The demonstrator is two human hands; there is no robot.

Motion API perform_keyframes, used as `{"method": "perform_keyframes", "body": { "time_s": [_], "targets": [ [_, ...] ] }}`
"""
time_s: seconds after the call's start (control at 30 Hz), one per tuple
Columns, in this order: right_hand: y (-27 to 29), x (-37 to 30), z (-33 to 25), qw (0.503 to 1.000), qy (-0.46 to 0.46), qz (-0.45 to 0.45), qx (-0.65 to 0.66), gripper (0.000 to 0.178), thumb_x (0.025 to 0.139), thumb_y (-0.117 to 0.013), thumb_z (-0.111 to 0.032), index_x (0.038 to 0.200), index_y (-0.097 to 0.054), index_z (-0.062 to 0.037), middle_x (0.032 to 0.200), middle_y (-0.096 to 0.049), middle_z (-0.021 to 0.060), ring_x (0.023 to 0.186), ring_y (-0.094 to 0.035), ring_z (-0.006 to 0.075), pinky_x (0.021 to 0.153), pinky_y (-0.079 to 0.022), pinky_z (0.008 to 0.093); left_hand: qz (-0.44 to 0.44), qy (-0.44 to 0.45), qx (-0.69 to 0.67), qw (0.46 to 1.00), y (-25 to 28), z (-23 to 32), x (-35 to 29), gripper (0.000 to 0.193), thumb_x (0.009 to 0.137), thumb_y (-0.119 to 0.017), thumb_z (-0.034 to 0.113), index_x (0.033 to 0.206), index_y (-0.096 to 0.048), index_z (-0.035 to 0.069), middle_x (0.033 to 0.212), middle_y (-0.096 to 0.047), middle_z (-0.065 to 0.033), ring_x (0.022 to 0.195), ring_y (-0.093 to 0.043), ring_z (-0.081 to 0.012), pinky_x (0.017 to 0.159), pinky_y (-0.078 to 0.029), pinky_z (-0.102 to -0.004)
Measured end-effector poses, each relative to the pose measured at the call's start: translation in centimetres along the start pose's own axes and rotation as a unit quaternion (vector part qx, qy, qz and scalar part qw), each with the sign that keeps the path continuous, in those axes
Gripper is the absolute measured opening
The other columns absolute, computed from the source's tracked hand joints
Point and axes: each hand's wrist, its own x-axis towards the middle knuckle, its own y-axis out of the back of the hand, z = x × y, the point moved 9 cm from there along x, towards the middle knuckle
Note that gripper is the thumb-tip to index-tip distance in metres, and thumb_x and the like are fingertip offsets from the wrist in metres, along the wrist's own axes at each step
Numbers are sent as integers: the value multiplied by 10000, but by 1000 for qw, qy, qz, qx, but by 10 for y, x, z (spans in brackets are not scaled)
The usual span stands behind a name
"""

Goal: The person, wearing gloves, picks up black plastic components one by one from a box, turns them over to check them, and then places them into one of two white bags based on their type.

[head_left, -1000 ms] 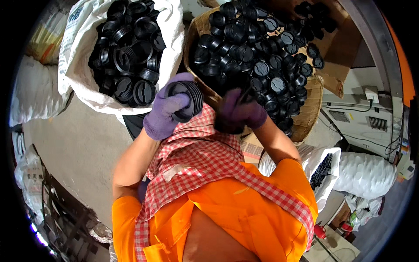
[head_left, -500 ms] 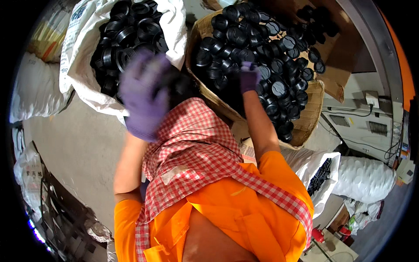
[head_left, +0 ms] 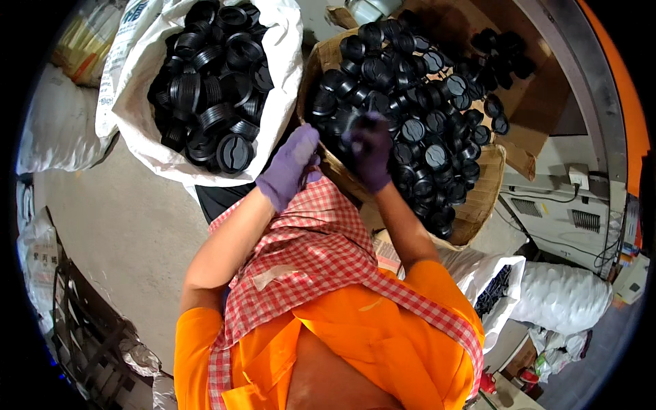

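My right hand (head_left: 372, 152), in a purple glove, is over the near left part of a cardboard box (head_left: 486, 195) heaped with black round plastic caps (head_left: 436, 156). Its fingers are curled and smeared by motion, against a blurred black cap (head_left: 347, 124). My left hand (head_left: 292, 164), gloved alike, is at the box's near left edge, just above my checked apron. Its fingers are drawn together; whatever they hold, if anything, is hidden. Left of it, an open white woven sack (head_left: 140, 133) is filled with ribbed black caps (head_left: 220, 116).
White sacks (head_left: 58, 130) stand along the left, with a dark metal rack (head_left: 89, 335) nearer. Right of me are another open sack (head_left: 509, 290) with small dark pieces and a bulging white bag (head_left: 564, 290). A pale machine cabinet (head_left: 557, 195) with cables stands beyond the box.
My left hand has moved right, from over the sack's near edge to the box's edge. The black blur beside it is gone. My right hand has shifted slightly left and nearer me within the box.
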Motion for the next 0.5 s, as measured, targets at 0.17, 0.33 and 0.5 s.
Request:
{"method": "perform_keyframes", "body": {
  "time_s": [0.17, 0.33, 0.5],
  "targets": [
    [16, -1, -109, 953, 135, -190, 195, 273, 743, -677, -59, 1003, -594, -57, 1160, -563, 133, 1125, -543, 340, 944, -443, 420, 38, 30, 19, 999, 10, -7, 11, 424, 773, -491, -53, 1192, -510, 15, 1042, -612, -128, 874, -623, -234, 736, -539, -311],
    [26, -21, -32, 949, -175, -150, 213, 423, 812, -634, -31, 1223, -538, 5, 1172, -587, 177, 1074, -584, 260, 939, -452, 352, -6, -12, 107, 994, 13, -6, -3, 472, 732, -446, -120, 1186, -520, -18, 1058, -607, -133, 927, -619, -232, 816, -530, -317],
    [0, -18, -52, 872, -222, -286, 329, 304, 828, -630, -76, 1122, -590, -12, 1017, -640, 143, 954, -618, 224, 846, -483, 340, -8, -8, 99, 995, 0, 2, -26, 495, 718, -491, -79, 1210, -509, -22, 1099, -592, -123, 972, -602, -227, 887, -496, -323]
  ]
}}
